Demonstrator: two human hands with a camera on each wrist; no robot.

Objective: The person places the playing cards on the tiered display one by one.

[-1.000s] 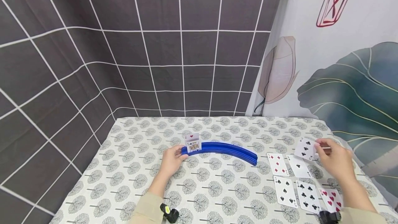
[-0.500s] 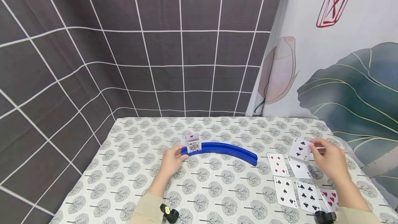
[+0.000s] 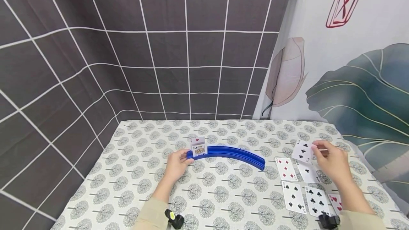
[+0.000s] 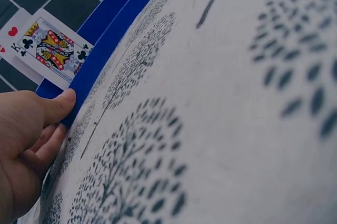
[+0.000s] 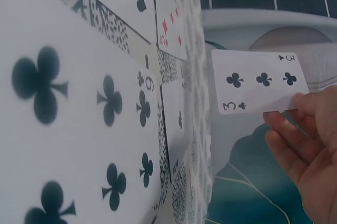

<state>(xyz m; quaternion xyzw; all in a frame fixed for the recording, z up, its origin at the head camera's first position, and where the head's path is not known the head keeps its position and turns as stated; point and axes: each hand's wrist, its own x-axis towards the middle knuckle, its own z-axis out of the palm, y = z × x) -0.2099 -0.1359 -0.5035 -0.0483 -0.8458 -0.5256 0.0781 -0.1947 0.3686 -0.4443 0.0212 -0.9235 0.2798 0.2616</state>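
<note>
My left hand (image 3: 176,165) grips the left end of a curved blue playing card holder (image 3: 233,153), thumb on its near side. At that end a king of clubs (image 4: 55,48) stands in the holder, with a heart card (image 4: 11,32) behind it, partly hidden. Over on the right, my right hand (image 3: 333,160) pinches a three of clubs (image 5: 258,82) by one edge, thumb on its face. This card is held above the table, over the far part of a club card (image 3: 308,174) lying there.
Face up on the tree-print tablecloth (image 3: 220,191) lie a five of diamonds (image 3: 285,169), a five of spades (image 3: 293,196), a six of clubs (image 3: 317,201) and a heart card (image 3: 335,202) partly behind the right forearm. Curtains hang behind the table.
My right hand has moved left with the three of clubs, and its forearm now covers more of the heart card. The left hand and the card holder have stayed put.
</note>
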